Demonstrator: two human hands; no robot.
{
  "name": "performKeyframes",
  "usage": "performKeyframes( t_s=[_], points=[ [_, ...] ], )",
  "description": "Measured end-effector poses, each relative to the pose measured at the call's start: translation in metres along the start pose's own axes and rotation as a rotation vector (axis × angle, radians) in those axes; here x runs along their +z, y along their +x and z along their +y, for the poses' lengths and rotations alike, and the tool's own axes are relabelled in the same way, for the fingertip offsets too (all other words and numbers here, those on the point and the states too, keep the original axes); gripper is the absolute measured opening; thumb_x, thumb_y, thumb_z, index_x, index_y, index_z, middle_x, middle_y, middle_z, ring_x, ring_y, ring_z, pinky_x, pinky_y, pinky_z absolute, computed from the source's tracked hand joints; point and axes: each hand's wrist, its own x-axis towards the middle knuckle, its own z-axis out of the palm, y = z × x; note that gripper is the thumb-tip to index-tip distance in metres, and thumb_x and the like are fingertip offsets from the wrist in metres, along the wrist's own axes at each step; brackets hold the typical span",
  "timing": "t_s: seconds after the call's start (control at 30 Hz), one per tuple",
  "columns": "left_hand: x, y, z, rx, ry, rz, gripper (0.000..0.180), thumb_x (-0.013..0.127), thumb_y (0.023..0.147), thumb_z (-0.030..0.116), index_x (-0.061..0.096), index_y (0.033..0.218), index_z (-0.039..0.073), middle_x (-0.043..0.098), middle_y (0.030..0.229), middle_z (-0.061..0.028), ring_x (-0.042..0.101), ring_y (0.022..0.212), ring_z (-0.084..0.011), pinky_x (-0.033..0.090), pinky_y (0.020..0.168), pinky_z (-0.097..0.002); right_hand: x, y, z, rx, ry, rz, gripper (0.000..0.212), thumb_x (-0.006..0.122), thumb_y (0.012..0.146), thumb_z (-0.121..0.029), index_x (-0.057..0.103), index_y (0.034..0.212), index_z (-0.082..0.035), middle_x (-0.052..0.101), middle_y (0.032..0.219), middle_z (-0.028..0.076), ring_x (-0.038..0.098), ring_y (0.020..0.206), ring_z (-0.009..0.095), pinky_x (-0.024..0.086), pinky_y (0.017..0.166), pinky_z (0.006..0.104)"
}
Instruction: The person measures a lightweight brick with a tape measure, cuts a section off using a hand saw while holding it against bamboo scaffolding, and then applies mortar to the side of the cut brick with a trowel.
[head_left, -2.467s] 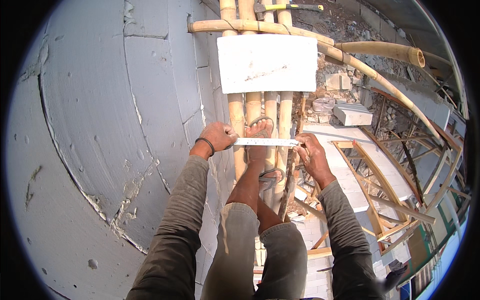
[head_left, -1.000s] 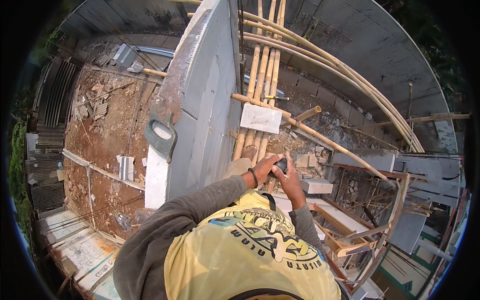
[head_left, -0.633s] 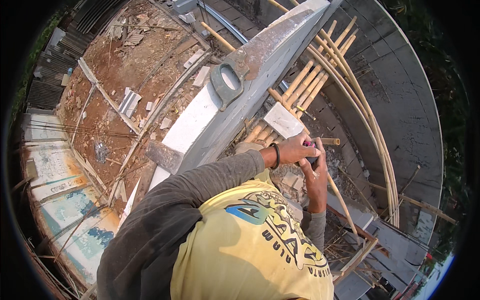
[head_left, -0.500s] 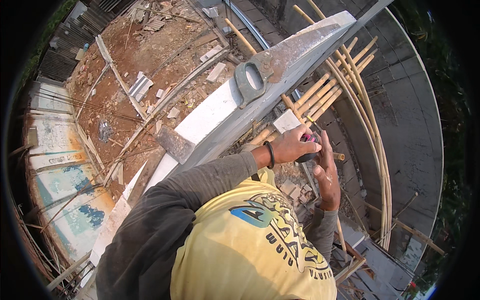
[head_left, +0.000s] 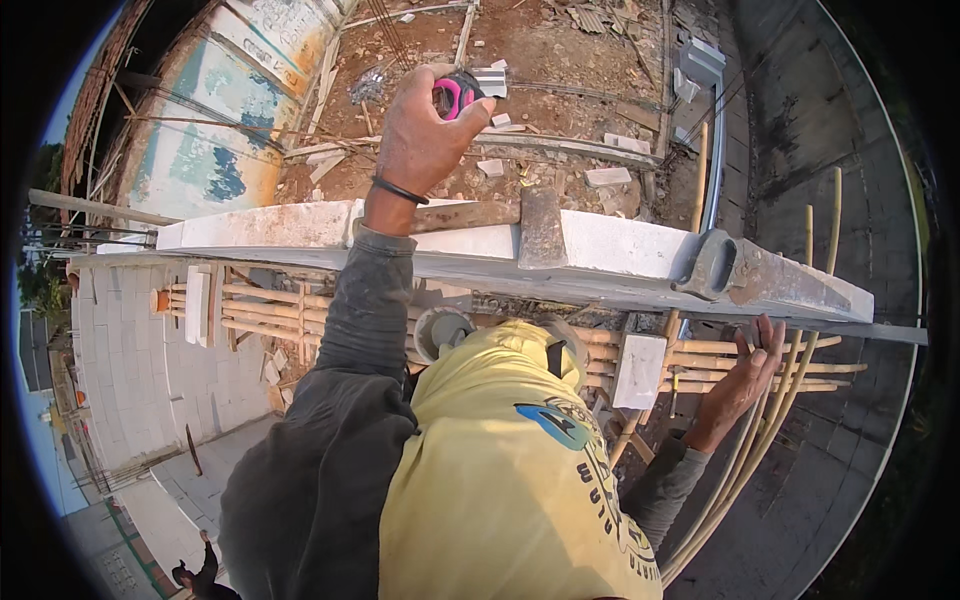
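Note:
My left hand [head_left: 420, 145], with a black band on its wrist, is raised over the far side of the white block wall [head_left: 275, 226]. Its fingers wrap round a black and pink tape measure [head_left: 458, 96]. On the near side of the wall, toward its right end, my right hand [head_left: 738, 385] is held up with fingers apart and nothing in it. Whether its fingertips touch the wall, I cannot tell. A handsaw [head_left: 710, 266] lies on the wall top above that hand. Left of the saw rests a hatchet-like tool [head_left: 542, 230] with a broad rusty head and a wooden handle.
Bamboo poles [head_left: 270, 308] form scaffolding along the wall's near side. A white block [head_left: 638, 372] sits on them, beside a grey bucket [head_left: 440, 330]. Beyond the wall, rubble and block pieces [head_left: 608, 177] lie on red soil. Another person [head_left: 200, 578] is at lower left.
My left hand has carried the tape measure left and up over the wall, away from my right hand. The right hand has moved right and opened. The whole view has turned.

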Motion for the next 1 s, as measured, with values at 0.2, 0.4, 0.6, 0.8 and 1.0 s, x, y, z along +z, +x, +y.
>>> performKeyframes(
  t_s=[0.2, 0.4, 0.6, 0.8, 1.0],
  points=[
    [-0.143, -0.037, -0.163, -0.54, 0.754, 0.371, 0.064, 0.078, 0.073, 0.045, 0.066, 0.116, -0.001, 0.064, 0.117, -0.0249, 0.061, 0.112, -0.0414, 0.049, 0.099, -0.0485, 0.002, 0.023, 0.001, -0.047, 0.001, 0.043, 0.075, 0.032, 0.106, -0.054, 0.037, 0.149, 0.007, 0.052, 0.137, 0.026, 0.055, 0.127, 0.033, 0.049, 0.102, 0.0456],
    [-0.175, -0.09, -0.233, -0.843, 0.805, 0.235, 0.061, 0.076, 0.073, 0.051, 0.068, 0.111, 0.002, 0.066, 0.117, -0.0252, 0.062, 0.113, -0.0412, 0.049, 0.099, -0.0481, 0.009, 0.035, -0.01, -0.048, -0.061, 0.047, 0.066, 0.024, 0.108, -0.043, 0.039, 0.147, 0.008, 0.055, 0.136, 0.025, 0.056, 0.126, 0.032, 0.049, 0.103, 0.0434],
    [-0.172, -0.102, -0.227, -0.777, 0.717, 0.181, 0.071, 0.076, 0.073, 0.051, 0.067, 0.118, -0.003, 0.07, 0.115, -0.0254, 0.067, 0.109, -0.0376, 0.052, 0.095, -0.0437, 0.005, 0.037, -0.009, -0.05, -0.041, 0.061, 0.064, 0.029, 0.108, -0.042, 0.039, 0.147, 0.008, 0.055, 0.136, 0.025, 0.056, 0.127, 0.032, 0.048, 0.104, 0.0432],
    [-0.196, -0.099, -0.247, -0.707, 0.319, 0.311, 0.078, 0.045, 0.096, 0.065, 0.061, 0.128, -0.005, 0.064, 0.123, -0.0314, 0.058, 0.122, -0.0431, 0.041, 0.105, -0.0468, -0.011, 0.021, 0.01, -0.004, -0.028, 0.063, 0.062, 0.031, 0.108, -0.041, 0.04, 0.146, 0.008, 0.055, 0.136, 0.024, 0.056, 0.127, 0.031, 0.049, 0.103, 0.0422],
    [-0.207, -0.028, -0.149, -0.663, 0.968, 0.263, 0.08, 0.044, 0.097, 0.067, 0.062, 0.131, -0.002, 0.062, 0.129, -0.0295, 0.059, 0.122, -0.0421, 0.044, 0.104, -0.0493, -0.037, -0.006, 0.027, 0.112, 0.013, 0.141, 0.061, 0.041, 0.108, -0.041, 0.045, 0.144, 0.007, 0.058, 0.133, 0.021, 0.059, 0.122, 0.029, 0.05, 0.098, 0.0414]
  ],
)
